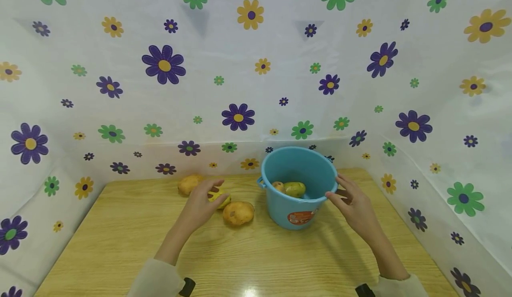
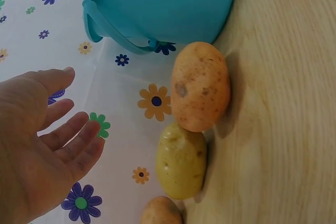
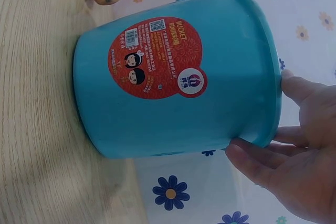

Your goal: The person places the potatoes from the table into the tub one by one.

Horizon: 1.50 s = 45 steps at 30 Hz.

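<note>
On the left, a tan potato (image 1: 189, 184) lay near the back of the wooden table (image 1: 120, 230). Next came the left hand (image 1: 201, 202), up in the air, with loose, wide fingers and nothing in them. Partly behind it lay a yellow potato (image 2: 182, 162), and a brown-spotted potato (image 1: 238, 213) sat at its end, so close that I couldn't tell if they touched. To pick one up well, I thought that hand should come down over the fat middle, put its thumb on one side and its fingers on the other, and squeeze just enough. Potatoes are round and might roll, so a poke could push the next one away. Then came the light blue bucket (image 1: 277, 208), standing upright, with its blue handle (image 2: 113, 33) hanging on the left side. Inside, a greenish potato (image 1: 294, 189) and a small bit of a tan one (image 1: 278, 186) showed near the bottom. A potato put in there should go low and soft, I figured, not get dropped. Last, the right hand (image 1: 354, 203) was spread wide at the right of the rim, touching it without grabbing. A light, still touch there seemed best, because a hard push might tip the bucket.
</note>
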{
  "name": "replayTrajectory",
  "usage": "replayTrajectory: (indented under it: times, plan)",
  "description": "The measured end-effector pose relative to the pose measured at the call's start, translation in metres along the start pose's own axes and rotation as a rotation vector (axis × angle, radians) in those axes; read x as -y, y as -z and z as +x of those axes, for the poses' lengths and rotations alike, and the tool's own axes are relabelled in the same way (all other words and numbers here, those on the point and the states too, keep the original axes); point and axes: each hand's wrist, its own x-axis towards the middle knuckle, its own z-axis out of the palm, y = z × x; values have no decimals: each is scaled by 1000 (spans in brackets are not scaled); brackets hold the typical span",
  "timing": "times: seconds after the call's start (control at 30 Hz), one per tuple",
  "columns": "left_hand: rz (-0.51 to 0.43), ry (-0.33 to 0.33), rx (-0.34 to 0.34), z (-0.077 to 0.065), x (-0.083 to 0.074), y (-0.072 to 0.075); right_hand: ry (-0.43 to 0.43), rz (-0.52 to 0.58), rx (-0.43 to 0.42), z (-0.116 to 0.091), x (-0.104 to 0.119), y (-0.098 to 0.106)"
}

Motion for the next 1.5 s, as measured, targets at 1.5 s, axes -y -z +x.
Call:
replayTrajectory:
  times: [1.5]
  plan:
    - [85,15,30,-18,51,-60,-15,-24,-12,2,1,-2]
